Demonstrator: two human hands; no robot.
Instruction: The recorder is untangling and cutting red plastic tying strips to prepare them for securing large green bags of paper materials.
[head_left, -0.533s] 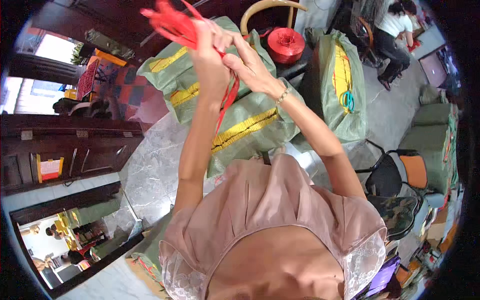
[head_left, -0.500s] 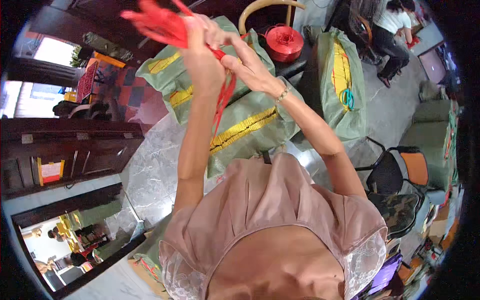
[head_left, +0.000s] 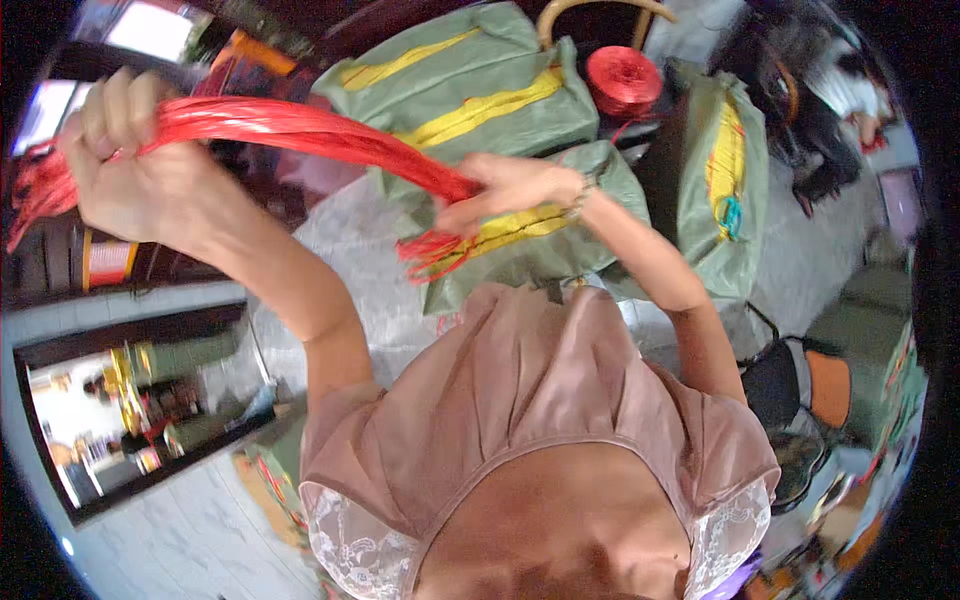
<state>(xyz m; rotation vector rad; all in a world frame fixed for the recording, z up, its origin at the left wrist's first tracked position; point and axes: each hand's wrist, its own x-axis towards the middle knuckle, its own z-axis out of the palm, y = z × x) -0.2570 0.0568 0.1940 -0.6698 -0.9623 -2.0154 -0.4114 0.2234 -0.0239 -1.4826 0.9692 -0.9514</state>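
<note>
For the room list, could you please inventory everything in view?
Bundle: one, red, left to centre
Sacks: at least three, green and yellow, centre and right
Scissors, probably: one, teal, on right sack
Wooden chair: one, tan, top
Spool: one, red, near wooden chair
Padded chair: one, black and orange, right
Person: one, white top, upper right
Clutter: uncounted, mixed, around edges
Blouse: one, pink, lower centre
Left hand: one, bare, upper left, gripping bundle
Right hand: one, bare, centre, gripping bundle

Grey floor (head_left: 800, 250), bright window (head_left: 150, 28), black-and-orange chair (head_left: 828, 388), curved wooden chair back (head_left: 545, 24)

Red strand bundle (head_left: 300, 132), ends seemingly loose
</note>
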